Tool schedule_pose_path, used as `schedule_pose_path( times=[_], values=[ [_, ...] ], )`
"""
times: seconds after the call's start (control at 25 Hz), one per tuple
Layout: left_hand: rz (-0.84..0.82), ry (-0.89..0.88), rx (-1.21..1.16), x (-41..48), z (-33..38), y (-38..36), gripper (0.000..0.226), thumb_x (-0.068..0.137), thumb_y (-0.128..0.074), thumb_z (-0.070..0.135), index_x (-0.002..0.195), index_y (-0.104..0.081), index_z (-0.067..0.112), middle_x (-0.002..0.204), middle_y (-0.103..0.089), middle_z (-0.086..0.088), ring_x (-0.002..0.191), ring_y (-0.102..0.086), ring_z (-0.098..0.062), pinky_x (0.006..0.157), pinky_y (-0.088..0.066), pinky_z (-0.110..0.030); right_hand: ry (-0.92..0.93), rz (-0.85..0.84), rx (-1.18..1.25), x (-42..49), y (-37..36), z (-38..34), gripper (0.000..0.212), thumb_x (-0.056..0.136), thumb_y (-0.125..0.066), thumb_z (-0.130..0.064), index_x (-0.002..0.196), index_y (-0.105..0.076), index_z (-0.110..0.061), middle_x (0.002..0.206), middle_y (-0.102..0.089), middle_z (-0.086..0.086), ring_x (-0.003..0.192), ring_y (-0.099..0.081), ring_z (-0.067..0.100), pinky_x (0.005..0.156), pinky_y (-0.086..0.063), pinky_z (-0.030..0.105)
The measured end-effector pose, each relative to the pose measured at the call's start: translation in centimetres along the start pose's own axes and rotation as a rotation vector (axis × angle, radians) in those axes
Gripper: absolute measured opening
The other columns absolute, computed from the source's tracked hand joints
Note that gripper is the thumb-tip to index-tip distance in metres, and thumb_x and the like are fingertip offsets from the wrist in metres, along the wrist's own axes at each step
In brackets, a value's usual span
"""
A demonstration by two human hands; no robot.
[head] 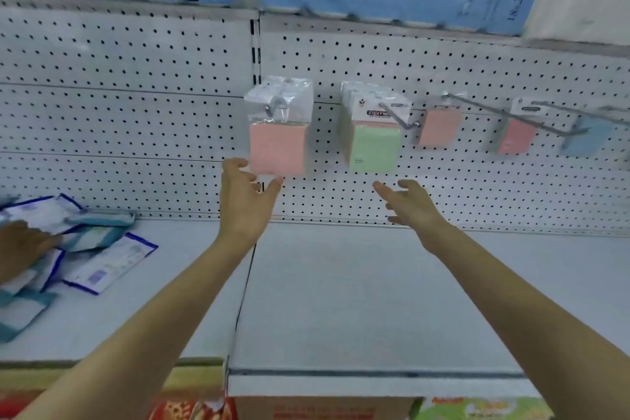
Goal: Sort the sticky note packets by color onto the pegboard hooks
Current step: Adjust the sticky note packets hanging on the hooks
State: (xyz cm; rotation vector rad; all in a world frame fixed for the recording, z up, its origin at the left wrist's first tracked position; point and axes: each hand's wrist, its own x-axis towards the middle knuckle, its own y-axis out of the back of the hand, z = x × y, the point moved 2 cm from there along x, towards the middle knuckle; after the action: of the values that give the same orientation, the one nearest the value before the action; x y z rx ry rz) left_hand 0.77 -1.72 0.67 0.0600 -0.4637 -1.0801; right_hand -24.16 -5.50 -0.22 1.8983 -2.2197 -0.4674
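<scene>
Fingers (pixel 233 164) of the left hand (pixel 247 198) are spread wide and hold nothing, cupped just under the lower edge of the pink packet (pixel 278 148) (whether they touch it cannot be told). That packet hangs from a hook on the pegboard (pixel 136 54). The right hand (pixel 410 206) is likewise spread and empty, fingers straight, below the green packet (pixel 373 145) on the next hook. Further right hang an orange packet (pixel 439 128), a red packet (pixel 516 137) and a blue packet (pixel 589 136). Beneath lies a white shelf (pixel 341 283), and at its left end another person's hand (pixel 20 242) rests on blue-edged pouches (pixel 109 266).
</scene>
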Motion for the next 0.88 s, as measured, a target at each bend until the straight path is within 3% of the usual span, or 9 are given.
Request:
schedule_pose_path(
  times=[0.08,0.12,0.2,0.28,0.44,0.6,0.76,0.88],
  values=[
    [0.064,0.082,-0.108,0.5,0.1,-0.7,0.061,0.081,-0.069,0.029,0.126,-0.032,0.012,0.112,-0.052,-0.004,0.092,-0.06,-0.017,0.071,-0.047,-0.023,-0.03,-0.01,0.199,1.3,-0.2,0.0,0.078,0.084,-0.067,-0.043,0.142,-0.031,-0.006,0.13,-0.051,0.007,0.104,-0.059,0.021,0.1,-0.047,0.04],
    [0.075,0.119,-0.169,0.6,0.1,-1.0,0.062,0.08,-0.07,0.03,0.126,-0.032,0.014,0.109,-0.052,-0.002,0.092,-0.061,-0.016,0.078,-0.051,-0.028,-0.033,-0.035,0.301,1.5,-0.4,0.0,0.074,0.084,-0.068,-0.039,0.14,-0.035,-0.003,0.126,-0.053,0.006,0.106,-0.059,0.02,0.1,-0.048,0.038],
    [0.065,0.188,-0.295,0.6,0.3,-1.4,0.062,0.08,-0.071,0.03,0.125,-0.031,0.016,0.104,-0.053,0.003,0.087,-0.061,-0.009,0.089,-0.052,-0.037,-0.005,-0.075,0.482,1.9,-0.8,-0.1,0.058,0.087,-0.067,-0.03,0.129,-0.048,0.003,0.117,-0.058,0.006,0.11,-0.059,0.019,0.1,-0.047,0.034],
    [0.047,0.248,-0.402,0.3,0.5,-1.6,0.059,0.082,-0.07,0.026,0.125,-0.032,0.016,0.108,-0.054,-0.001,0.082,-0.061,-0.005,0.092,-0.052,-0.036,-0.009,-0.088,0.658,1.8,-0.9,-0.1,0.044,0.087,-0.067,-0.024,0.116,-0.055,0.008,0.111,-0.061,0.009,0.109,-0.061,0.019,0.101,-0.046,0.03],
    [0.019,0.36,-0.64,0.0,0.8,-1.5,0.057,0.083,-0.07,0.022,0.127,-0.035,0.012,0.104,-0.056,0.001,0.088,-0.064,-0.007,0.093,-0.051,-0.032,-0.093,-0.184,0.931,1.8,-0.7,-0.4,0.026,0.086,-0.067,-0.02,0.105,-0.06,-0.003,0.12,-0.061,0.014,0.109,-0.061,0.019,0.098,-0.046,0.029],
    [-0.052,0.434,-0.758,0.4,-0.2,-0.7,0.054,0.082,-0.071,0.024,0.127,-0.048,0.003,0.114,-0.061,-0.01,0.104,-0.063,-0.017,0.084,-0.056,-0.03,-0.122,-0.151,0.937,1.2,-0.9,-0.6,0.022,0.086,-0.067,-0.016,0.102,-0.062,-0.002,0.117,-0.064,0.015,0.108,-0.062,0.021,0.091,-0.049,0.029],
    [-0.088,0.448,-0.81,0.2,-0.7,-0.4,0.05,0.084,-0.069,0.018,0.124,-0.05,-0.002,0.107,-0.063,-0.004,0.103,-0.063,-0.019,0.079,-0.058,-0.028,-0.092,-0.102,0.857,0.5,-1.2,-1.0,0.02,0.086,-0.068,-0.017,0.098,-0.062,-0.002,0.106,-0.068,0.012,0.1,-0.067,0.02,0.087,-0.052,0.029],
    [-0.13,0.469,-0.871,0.1,-0.3,-0.4,0.046,0.082,-0.071,0.022,0.118,-0.054,-0.002,0.108,-0.064,-0.009,0.103,-0.064,-0.018,0.08,-0.057,-0.029,-0.062,-0.072,0.804,0.0,-1.2,-1.3,0.019,0.085,-0.069,-0.019,0.092,-0.057,-0.006,0.097,-0.069,0.009,0.096,-0.069,0.02,0.086,-0.054,0.03]
  ],
)
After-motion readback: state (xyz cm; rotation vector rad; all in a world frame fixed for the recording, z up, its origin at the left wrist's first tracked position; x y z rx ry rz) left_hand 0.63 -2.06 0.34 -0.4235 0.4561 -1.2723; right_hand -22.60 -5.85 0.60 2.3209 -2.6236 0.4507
